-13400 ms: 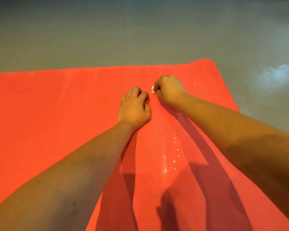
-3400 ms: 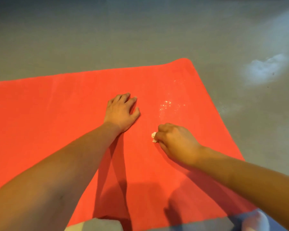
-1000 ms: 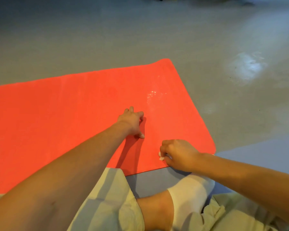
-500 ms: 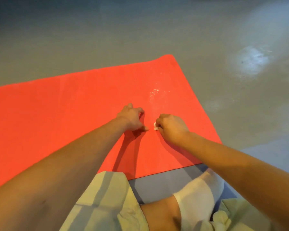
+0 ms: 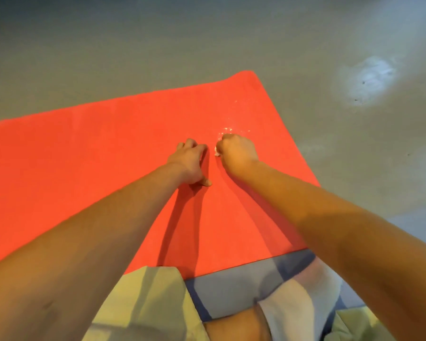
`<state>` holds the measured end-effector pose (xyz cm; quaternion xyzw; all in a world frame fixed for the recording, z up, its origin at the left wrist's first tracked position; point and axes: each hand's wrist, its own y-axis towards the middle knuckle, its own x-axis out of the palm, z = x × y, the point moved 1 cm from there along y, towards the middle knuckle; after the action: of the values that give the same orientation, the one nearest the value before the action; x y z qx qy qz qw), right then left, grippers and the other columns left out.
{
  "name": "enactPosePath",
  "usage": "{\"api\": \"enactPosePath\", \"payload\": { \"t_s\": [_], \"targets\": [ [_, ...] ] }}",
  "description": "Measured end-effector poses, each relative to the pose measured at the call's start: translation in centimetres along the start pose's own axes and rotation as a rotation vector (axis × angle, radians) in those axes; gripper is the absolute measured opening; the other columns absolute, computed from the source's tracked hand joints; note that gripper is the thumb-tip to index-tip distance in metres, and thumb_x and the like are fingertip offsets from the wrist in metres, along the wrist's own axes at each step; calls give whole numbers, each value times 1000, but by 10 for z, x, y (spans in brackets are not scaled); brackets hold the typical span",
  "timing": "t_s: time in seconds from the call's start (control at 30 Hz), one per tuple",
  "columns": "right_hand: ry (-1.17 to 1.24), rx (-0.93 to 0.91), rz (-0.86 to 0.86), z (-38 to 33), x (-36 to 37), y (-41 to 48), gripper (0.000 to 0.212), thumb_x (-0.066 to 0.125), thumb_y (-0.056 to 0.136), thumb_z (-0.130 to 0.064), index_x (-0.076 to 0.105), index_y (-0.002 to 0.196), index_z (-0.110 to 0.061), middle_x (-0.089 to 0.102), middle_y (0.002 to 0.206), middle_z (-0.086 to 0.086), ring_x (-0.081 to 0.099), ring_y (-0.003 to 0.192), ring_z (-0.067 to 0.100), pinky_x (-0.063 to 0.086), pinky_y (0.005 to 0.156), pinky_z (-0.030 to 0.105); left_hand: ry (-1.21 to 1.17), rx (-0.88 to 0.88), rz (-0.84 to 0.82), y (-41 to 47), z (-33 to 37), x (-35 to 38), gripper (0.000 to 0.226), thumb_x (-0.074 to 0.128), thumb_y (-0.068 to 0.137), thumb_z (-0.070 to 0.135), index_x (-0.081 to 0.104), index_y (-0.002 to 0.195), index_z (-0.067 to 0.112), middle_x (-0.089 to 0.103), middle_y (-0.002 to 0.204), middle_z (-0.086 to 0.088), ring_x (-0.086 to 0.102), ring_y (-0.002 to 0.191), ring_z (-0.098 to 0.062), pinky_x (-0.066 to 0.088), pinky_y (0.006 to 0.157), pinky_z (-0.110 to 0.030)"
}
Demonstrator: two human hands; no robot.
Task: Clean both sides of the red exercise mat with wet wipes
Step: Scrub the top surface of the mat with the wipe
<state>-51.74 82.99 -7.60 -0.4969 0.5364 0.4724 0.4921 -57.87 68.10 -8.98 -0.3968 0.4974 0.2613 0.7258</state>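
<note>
Gripping a small crumpled white wet wipe (image 5: 217, 151), the right hand (image 5: 236, 151) is a closed fist, fingers curled tight round it. Only a scrap of wipe pokes out at the thumb side. Fist and wipe are down on the flat red foam exercise mat (image 5: 84, 156), which lies spread on a smooth grey floor (image 5: 158, 45)

Just left of the grip, near but not touching, the left hand (image 5: 188, 162) rests on the mat holding nothing, fingers loosely spread and a bit bent, thumb tip pressed to the surface. Can't tell if the palm is fully down

Right beyond the grip, on the far side from the person, a patch of shiny wet speckles (image 5: 228, 130) glints on the red surface. Further beyond and to the right of the grip is the mat's rounded far corner, and its right edge runs back towards the person on the grip's right. The rest of the mat stretches well away to the left of the grip and out of view

Back from the grip towards the body, the mat's near edge meets a blue-grey floor panel (image 5: 231, 281). On it is a foot in a white sock (image 5: 298, 306) with a bare ankle, and beside that a pale green trouser leg (image 5: 153, 303) overlaps the mat's near edge. Far right of the grip there's a bright blurry light reflection (image 5: 369, 80) on the floor
</note>
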Motion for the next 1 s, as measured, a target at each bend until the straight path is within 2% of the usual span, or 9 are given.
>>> {"api": "enactPosePath", "payload": {
  "t_s": [0.1,0.17,0.27,0.33,0.43,0.53,0.77,0.9,1.0],
  "targets": [
    [3,15,-12,-2,-2,-3,22,58,92,-18,73,108,-18,65,110,6,65,101,32,42,69,33,-1,-34,-40,11,-2,-8,105,92,56,64,51,148,32,39,146,-6,36,138,-32,40,116,-45],
    [20,-24,-10,0,1,-26,21,58,89,-17,73,103,-20,64,104,4,66,96,33,43,65,34,-98,-48,-2,21,-5,-10,74,78,69,61,62,136,35,45,140,-7,42,136,-33,40,114,-41],
    [78,-127,-14,8,6,-68,20,57,89,-20,73,101,-23,62,96,1,65,89,31,48,63,36,-177,-34,173,33,-9,-3,34,67,83,37,69,116,34,55,125,-5,52,126,-31,46,103,-39],
    [96,-165,-8,14,8,-78,19,58,91,-21,74,100,-24,62,93,1,64,88,30,49,63,37,-157,-2,316,37,-9,9,24,61,86,32,66,109,31,58,115,-3,56,118,-30,47,94,-41],
    [99,-146,17,16,11,-62,18,60,88,-18,76,96,-23,61,91,1,64,86,31,46,61,37,-128,36,522,37,-6,30,21,57,82,35,62,102,29,57,106,0,56,105,-29,42,83,-43],
    [94,-126,61,17,13,-18,19,60,88,-21,77,98,-25,64,94,4,65,88,34,43,63,35,-110,43,630,41,-8,40,26,55,82,38,59,104,25,55,108,-1,52,105,-29,42,83,-44],
    [40,-47,63,35,15,109,25,63,85,-18,77,105,-22,68,109,6,66,99,35,41,69,32,-156,-2,653,60,-14,38,53,54,80,39,60,131,26,53,140,-3,46,132,-27,37,110,-48],
    [55,-64,54,36,10,106,24,61,85,-18,77,103,-22,69,107,6,66,98,34,44,70,34,-142,-23,626,75,-17,31,52,50,80,40,60,129,26,54,143,-3,46,134,-28,36,112,-49],
    [71,-164,52,40,11,66,23,58,86,-20,76,100,-24,67,101,2,66,92,32,48,67,36,-139,-31,615,82,-19,30,52,47,81,40,61,128,26,53,146,-4,45,136,-28,35,114,-49]
  ]
}}
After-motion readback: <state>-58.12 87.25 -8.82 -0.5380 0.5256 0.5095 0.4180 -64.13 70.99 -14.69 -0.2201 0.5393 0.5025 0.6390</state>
